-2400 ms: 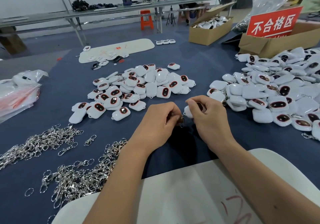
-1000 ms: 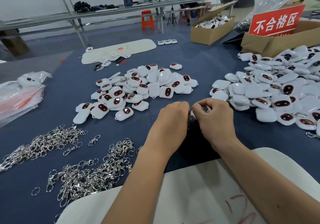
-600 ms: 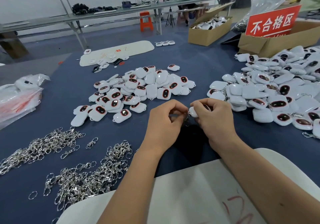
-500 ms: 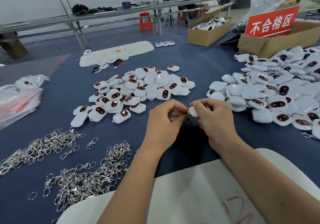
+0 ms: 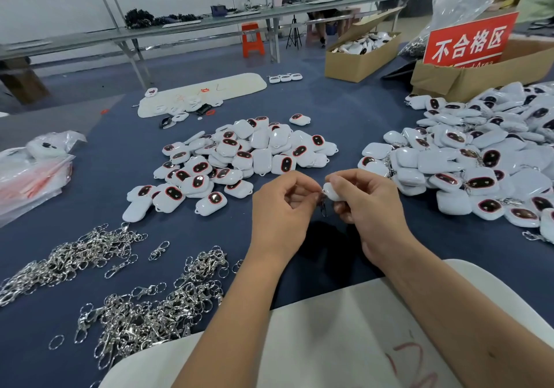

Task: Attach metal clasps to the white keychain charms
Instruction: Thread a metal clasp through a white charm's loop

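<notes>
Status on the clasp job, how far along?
Done: right pile, clasps showing among its charms. In hand: right hand holds one charm, left hand pinches a clasp at it. Left: centre pile without clasps, loose clasps lower left.

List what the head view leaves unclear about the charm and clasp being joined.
- Charm: mostly wrapped by the right hand; its face is hidden.
- Clasp: small and dark between the fingertips; whether it is hooked on cannot be told.
- Left hand: its pinch is hidden by its own fingers.

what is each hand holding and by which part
Right hand grips a white plastic charm round its body; left hand pinches the small metal clasp at its top.
</notes>
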